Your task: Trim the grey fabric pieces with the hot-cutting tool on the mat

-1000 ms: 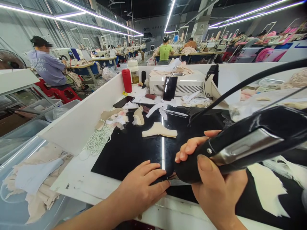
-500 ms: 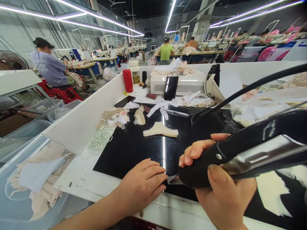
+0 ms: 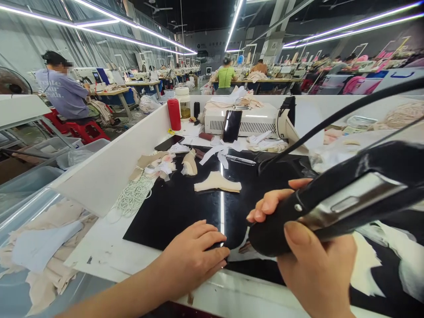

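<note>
My right hand (image 3: 311,256) is wrapped round a thick black handheld tool (image 3: 331,203) with a silver metal plate on its side; its working end is hidden. The tool slants up to the right edge of the view. Under its rounded lower end, a pale, thin piece (image 3: 243,254) lies on the black board (image 3: 185,212), partly covered. Left of it, my left hand (image 3: 195,254) rests palm down at the board's near edge, fingers spread a little and holding nothing I can see. Farther back on the board is a cream foam-like piece (image 3: 217,182).
A black cable (image 3: 331,126) arches over the right side. White scraps (image 3: 364,265) lie below the tool. Pale green cord (image 3: 135,194), fabric pieces (image 3: 152,165), a pen (image 3: 240,159), phones (image 3: 232,126) and a red bottle (image 3: 174,115) stand or lie farther back. Co-workers sit beyond the white partition.
The view has shifted slightly. The tool has tilted a little, and more of the pale piece shows beneath its end. My left hand keeps about the same place and pose.
</note>
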Demonstrator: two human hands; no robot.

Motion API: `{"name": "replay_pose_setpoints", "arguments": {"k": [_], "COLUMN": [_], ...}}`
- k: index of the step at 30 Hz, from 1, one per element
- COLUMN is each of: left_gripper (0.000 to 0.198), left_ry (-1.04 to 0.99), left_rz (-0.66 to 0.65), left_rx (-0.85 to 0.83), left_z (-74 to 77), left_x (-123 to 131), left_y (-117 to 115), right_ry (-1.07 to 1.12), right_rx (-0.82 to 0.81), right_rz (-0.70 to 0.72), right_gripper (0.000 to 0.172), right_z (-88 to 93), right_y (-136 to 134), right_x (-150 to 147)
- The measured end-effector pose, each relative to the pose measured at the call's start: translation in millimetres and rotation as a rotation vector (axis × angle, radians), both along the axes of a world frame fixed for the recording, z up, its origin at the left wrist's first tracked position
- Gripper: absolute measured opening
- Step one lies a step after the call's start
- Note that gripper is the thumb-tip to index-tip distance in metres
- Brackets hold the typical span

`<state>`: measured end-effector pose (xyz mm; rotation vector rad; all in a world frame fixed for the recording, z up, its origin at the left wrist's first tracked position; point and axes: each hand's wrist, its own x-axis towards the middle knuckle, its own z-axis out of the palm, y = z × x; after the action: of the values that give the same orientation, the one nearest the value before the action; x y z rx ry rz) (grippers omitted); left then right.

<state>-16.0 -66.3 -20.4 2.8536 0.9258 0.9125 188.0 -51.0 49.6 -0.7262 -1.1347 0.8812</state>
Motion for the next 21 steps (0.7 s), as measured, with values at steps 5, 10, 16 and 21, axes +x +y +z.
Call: {"name": "replay_pose_setpoints", "arguments": {"k": [5, 10, 16, 21], "left_gripper": [0.022, 0.045, 0.058, 0.063], "left_ry": [0.067, 0.093, 0.148, 0.160], "left_rz": [-0.125, -0.307, -0.373, -0.368], "left_rx": [-0.115, -0.394, -0.581, -0.598], "left_z": [13.0, 20.5, 24.9, 23.7], "left_x": [2, 13, 23, 26], "left_y": [31, 63, 74, 75], "right_ry": [-0.117, -0.041, -0.001, 0.031], "right_rx": [-0.003, 0.031, 0.043, 0.064], "right_rz": [-0.218, -0.272, -0.270, -0.248], "right_gripper": [0.047, 0.061, 0.052, 0.047], "right_z": [22.4, 18.7, 8.1, 4.1], "right_y": [8, 13, 13, 16], "right_x": [23, 28, 23, 17]}}
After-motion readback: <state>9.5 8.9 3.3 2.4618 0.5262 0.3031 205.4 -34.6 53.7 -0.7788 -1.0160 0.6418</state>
